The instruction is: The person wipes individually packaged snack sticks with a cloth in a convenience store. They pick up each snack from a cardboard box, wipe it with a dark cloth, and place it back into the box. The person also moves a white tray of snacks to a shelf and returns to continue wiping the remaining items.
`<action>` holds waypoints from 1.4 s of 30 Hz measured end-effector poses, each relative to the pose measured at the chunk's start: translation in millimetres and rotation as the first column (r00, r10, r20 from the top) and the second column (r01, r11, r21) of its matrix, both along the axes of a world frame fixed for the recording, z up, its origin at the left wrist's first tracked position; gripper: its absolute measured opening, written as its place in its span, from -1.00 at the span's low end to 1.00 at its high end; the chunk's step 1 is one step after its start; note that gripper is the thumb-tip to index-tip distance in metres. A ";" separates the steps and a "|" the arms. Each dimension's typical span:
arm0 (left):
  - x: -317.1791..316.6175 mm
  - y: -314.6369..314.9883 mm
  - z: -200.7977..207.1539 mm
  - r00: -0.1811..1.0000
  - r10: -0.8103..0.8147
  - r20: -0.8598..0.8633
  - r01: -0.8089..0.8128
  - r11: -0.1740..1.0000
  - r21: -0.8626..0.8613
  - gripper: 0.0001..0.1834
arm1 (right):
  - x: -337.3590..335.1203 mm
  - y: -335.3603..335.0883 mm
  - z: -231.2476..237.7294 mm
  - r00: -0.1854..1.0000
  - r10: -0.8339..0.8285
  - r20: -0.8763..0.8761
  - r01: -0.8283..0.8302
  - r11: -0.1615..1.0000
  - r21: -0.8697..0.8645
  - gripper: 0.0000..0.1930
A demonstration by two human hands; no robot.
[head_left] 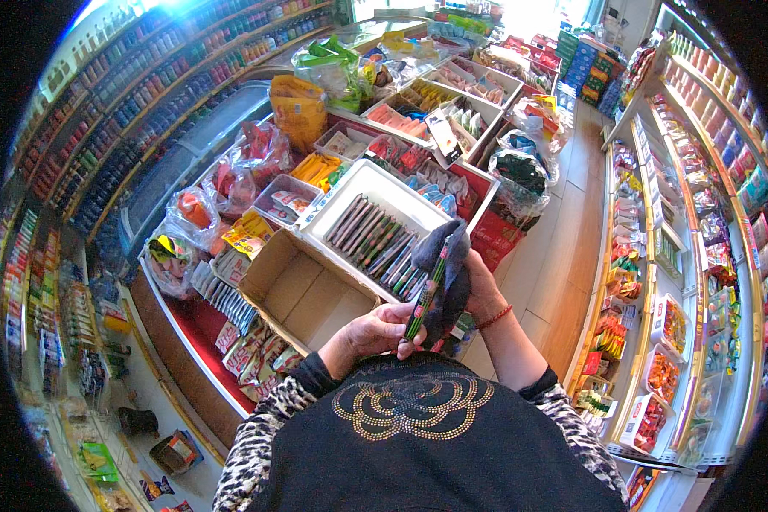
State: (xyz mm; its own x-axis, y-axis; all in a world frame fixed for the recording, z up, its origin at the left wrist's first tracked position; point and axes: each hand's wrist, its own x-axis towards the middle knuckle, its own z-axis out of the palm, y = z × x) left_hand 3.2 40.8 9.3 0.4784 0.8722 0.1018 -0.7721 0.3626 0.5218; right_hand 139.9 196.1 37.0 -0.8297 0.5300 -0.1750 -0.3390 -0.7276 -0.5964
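So, slim packet (430,293) between left hand (374,330), tight on its near end, and right hand (485,288), around cloth (455,292).

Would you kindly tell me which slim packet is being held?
The green-striped packet, its near end in the left hand, alongside the dark cloth in the right hand; similar ones form a row in the white box.

- can't see fingertips of the right hand (485,294) behind the bunched dark grey cloth (455,283)
- can't make out tiny markings on the slim green-and-black packet (426,294)
- can't read the multicoloured shelf bottles (166,102), way too small
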 end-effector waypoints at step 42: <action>-112.1 138.6 -138.5 -0.719 -0.066 -0.692 -0.405 0.849 0.340 -0.43 | 170.9 31.6 -69.4 0.823 -0.019 0.568 -0.167 0.948 0.273 -0.83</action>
